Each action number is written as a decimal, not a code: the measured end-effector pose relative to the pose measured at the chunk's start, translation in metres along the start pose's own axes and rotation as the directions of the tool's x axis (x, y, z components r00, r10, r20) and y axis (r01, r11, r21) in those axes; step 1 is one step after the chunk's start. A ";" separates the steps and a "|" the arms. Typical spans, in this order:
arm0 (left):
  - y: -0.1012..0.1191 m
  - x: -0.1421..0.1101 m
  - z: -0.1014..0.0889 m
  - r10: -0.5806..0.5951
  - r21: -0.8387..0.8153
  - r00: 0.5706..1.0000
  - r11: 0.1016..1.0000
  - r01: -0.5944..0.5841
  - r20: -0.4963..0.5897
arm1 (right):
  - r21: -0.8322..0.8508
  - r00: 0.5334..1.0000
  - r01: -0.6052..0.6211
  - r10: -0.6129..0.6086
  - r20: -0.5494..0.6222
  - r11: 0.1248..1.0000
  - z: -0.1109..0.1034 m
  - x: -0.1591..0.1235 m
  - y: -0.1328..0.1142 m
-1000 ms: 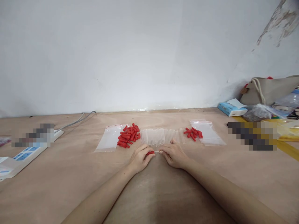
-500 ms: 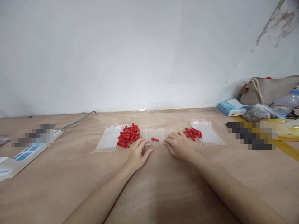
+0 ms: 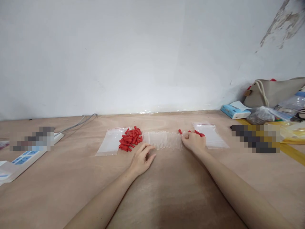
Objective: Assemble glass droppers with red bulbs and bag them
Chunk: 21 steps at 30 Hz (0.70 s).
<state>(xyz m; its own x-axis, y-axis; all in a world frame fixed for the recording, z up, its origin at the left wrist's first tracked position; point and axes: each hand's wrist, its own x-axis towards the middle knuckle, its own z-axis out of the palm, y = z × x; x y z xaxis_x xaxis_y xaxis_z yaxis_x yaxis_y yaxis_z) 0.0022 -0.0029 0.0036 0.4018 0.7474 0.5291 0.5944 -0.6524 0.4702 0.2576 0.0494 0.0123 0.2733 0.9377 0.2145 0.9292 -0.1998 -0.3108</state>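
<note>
My right hand (image 3: 194, 142) is closed on a dropper: its red rubber bulb (image 3: 180, 131) points up and away from my fingertips, and a short piece of clear tube shows below it. My left hand (image 3: 142, 160) rests on the table with fingers apart, holding nothing. Beyond and between my hands lies a row of clear thin tubes (image 3: 160, 140), side by side. A pile of red rubber bulbs (image 3: 130, 139) sits just past my left hand. A smaller group of red pieces (image 3: 199, 133) is partly hidden behind my right hand.
Clear zip bags lie at the left (image 3: 107, 141) and right (image 3: 215, 136) of the row. A power strip (image 3: 35, 152) with a grey cable is far left. At the right are a tissue pack (image 3: 235, 110), a beige bag (image 3: 278, 93) and plastic bags. A wall closes off the back.
Both hands were together on a red bulb and clear tube. My left hand let go and opened; my right hand moved right with the dropper to the end of the row.
</note>
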 end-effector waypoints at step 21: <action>-0.002 -0.001 0.001 0.005 0.015 0.998 1.000 -0.006 0.063 | -0.242 0.959 0.283 -0.282 0.040 0.928 -0.014 0.020 0.029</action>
<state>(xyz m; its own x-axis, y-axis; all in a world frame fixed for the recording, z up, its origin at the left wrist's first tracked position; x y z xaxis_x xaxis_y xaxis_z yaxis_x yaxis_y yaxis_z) 0.0014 -0.0021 0.0009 0.4476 0.7506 0.4862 0.6024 -0.6548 0.4565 0.2941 0.0587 0.0207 -0.0101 0.9665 0.2564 0.9999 0.0113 -0.0034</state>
